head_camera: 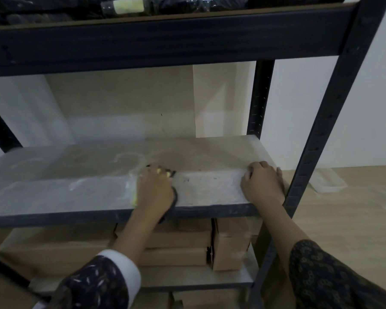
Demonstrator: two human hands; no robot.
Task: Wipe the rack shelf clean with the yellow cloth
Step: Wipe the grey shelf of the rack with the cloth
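Looks mid-wipe at the front middle of the rack shelf (210, 188), left hand (155, 188) clenched on the yellow cloth (134, 198) and pressing it down, right hand (263, 184) resting loose and empty by the front right corner. Calls next for a sweep across the streaked left part. Cannot make out much of the cloth under the blurred hand, nor the dark band (176, 197) at its wrist.
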